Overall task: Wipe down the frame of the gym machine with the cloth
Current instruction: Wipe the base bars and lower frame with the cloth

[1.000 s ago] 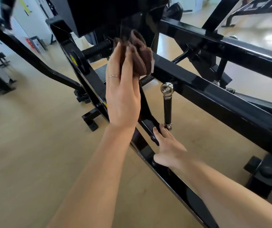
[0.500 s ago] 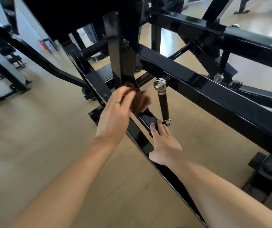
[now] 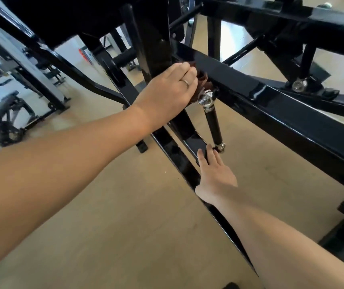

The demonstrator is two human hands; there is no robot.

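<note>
Brown cloth (image 3: 203, 81) gripped by left hand (image 3: 167, 94), pressed against black frame (image 3: 271, 107) beside chrome rod joint (image 3: 206, 100). Right hand (image 3: 215, 176) laid flat on lower bar (image 3: 173, 147), fingers straight.

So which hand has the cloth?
The left hand, the one wearing a ring, holds the brown cloth against the frame. The right hand holds nothing.

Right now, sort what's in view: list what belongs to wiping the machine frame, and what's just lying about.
Part of the job:
- brown cloth
- left hand pressing the cloth on the frame
- black frame bar
- right hand resting on the lower bar

Just around:
- bench at far left
- wooden floor
</note>
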